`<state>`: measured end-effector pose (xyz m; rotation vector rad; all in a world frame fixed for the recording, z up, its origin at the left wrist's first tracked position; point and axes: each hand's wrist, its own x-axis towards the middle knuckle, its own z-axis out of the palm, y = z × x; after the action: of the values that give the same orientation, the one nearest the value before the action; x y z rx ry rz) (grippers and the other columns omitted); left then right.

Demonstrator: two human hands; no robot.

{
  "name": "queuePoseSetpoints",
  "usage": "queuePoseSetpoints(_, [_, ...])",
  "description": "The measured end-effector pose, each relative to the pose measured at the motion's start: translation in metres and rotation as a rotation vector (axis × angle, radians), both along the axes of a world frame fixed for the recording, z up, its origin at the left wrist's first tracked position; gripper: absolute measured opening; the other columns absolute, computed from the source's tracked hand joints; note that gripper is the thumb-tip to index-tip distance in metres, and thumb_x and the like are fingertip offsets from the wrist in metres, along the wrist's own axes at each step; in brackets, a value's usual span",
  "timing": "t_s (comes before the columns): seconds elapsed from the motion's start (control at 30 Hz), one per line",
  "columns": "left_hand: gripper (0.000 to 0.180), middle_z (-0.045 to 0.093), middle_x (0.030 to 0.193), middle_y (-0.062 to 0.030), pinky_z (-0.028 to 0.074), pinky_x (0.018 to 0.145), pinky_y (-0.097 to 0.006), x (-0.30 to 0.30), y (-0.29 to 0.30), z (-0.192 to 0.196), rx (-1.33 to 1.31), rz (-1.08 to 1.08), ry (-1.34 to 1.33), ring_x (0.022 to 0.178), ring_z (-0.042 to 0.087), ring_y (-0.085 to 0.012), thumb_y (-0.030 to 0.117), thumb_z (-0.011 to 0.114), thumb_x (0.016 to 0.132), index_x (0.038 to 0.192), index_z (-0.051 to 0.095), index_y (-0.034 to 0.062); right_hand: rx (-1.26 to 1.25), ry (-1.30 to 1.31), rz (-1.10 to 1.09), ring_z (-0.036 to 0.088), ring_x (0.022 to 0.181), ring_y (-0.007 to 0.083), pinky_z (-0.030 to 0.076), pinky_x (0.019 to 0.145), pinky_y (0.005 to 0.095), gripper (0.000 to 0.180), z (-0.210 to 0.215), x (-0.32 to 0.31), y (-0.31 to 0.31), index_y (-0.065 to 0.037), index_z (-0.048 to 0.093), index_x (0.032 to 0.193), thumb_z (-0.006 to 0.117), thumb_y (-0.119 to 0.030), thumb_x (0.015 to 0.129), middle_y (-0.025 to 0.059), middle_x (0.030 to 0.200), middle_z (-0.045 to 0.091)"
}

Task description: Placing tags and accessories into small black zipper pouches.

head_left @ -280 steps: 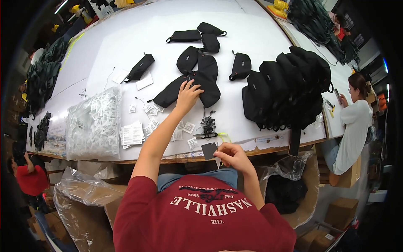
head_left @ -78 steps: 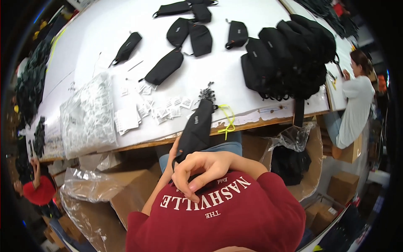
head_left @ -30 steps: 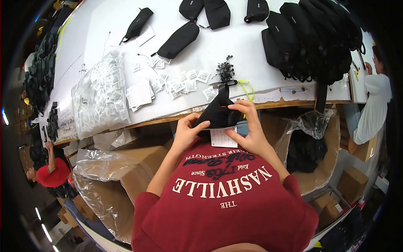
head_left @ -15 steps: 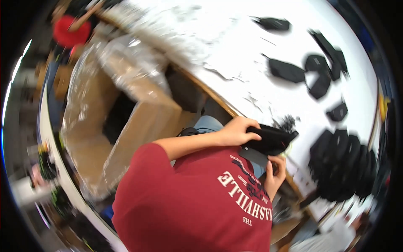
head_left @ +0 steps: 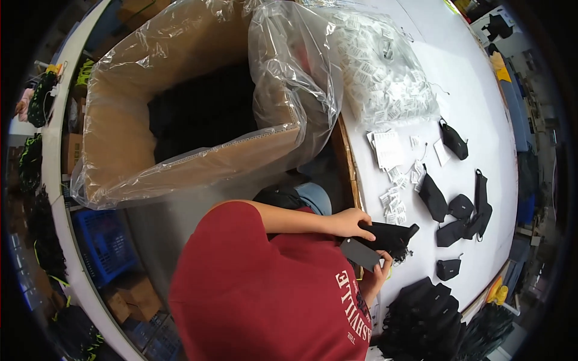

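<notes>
My view has swung left: the plastic-lined carton (head_left: pixel 120 129) looms at upper left, and a blue crate (head_left: pixel 107 245) has appeared. My right hand (head_left: pixel 379 271)'s card (head_left: pixel 361 254) now shows its dark face, not white.

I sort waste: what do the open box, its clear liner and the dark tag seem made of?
Box: matt brown cardboard, apparently corrugated, from its ridged edge. Liner: glossy plastic film, see-through and wrinkled. Dark tag: probably matt card, flat and straight-edged; plastic possible.

Black pouch (head_left: pixel 390 236): partly behind left grip (head_left: pixel 350 223).
Dark card (head_left: pixel 360 253): corner under right grip (head_left: pixel 380 268).
Carton (head_left: pixel 123 126): cut off above.
Packets (head_left: pixel 393 206): print too small.
</notes>
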<state>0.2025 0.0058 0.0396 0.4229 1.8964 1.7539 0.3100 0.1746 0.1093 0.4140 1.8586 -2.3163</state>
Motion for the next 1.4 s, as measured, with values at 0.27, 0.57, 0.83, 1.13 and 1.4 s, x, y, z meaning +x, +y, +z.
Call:
queuePoseSetpoints(0.27, [0.038,0.067,0.081,-0.0186,0.049,0.069,-0.033,0.004,0.012,-0.004,0.110,0.095,0.022,0.075,0.066,-0.0239,0.030,0.073,0.076,0.091,0.066,-0.0040,0.125,-0.230,-0.070,0.059,0.085,0.0143,0.046,0.077,0.0257,0.034,0.001,0.009,-0.008,-0.001,0.052,0.110,0.066,-0.002,0.079,0.0064,0.095,0.061])
queuePoseSetpoints(0.57, [0.024,0.065,0.078,-0.0177,0.048,0.066,-0.032,-0.007,0.015,0.033,0.051,0.074,0.155,0.070,0.064,-0.0253,0.019,0.067,0.080,0.092,0.064,-0.0015,-0.693,0.051,-0.556,0.054,0.054,0.0220,0.044,0.050,0.0277,0.027,0.007,0.044,0.021,-0.003,0.052,0.101,0.058,-0.026,0.088,0.0135,0.080,0.059])
queuePoseSetpoints(0.83, [0.028,0.060,0.082,-0.0163,0.044,0.069,-0.031,-0.053,-0.007,0.077,-0.259,-0.585,0.174,0.072,0.056,-0.0209,0.025,0.060,0.086,0.095,0.056,-0.0010,-0.005,0.108,-0.978,0.053,0.055,0.0095,0.040,0.053,0.0217,0.011,0.014,0.066,0.087,-0.004,0.062,0.086,0.068,-0.013,0.082,0.0029,0.068,0.063])
queuePoseSetpoints(1.13, [0.028,0.053,0.061,-0.0127,0.038,0.054,-0.030,-0.035,0.013,0.099,-0.278,-1.001,0.037,0.053,0.046,-0.0170,0.027,0.062,0.086,0.092,0.055,0.0006,-0.982,0.099,-0.864,0.033,0.051,0.0091,0.027,0.049,0.0239,0.034,-0.035,0.017,0.035,-0.010,0.056,0.082,0.054,-0.042,0.091,-0.0036,0.057,0.039])
queuePoseSetpoints(1.4, [0.029,0.057,0.067,-0.0138,0.042,0.061,-0.031,-0.044,0.024,0.109,-0.355,-0.952,0.161,0.060,0.052,-0.0221,0.026,0.065,0.083,0.090,0.058,-0.0008,0.308,0.170,-1.132,0.022,0.048,0.0002,0.015,0.044,0.0231,0.041,-0.029,0.004,0.078,-0.011,0.043,0.057,0.067,-0.024,0.088,-0.0114,0.051,0.031])
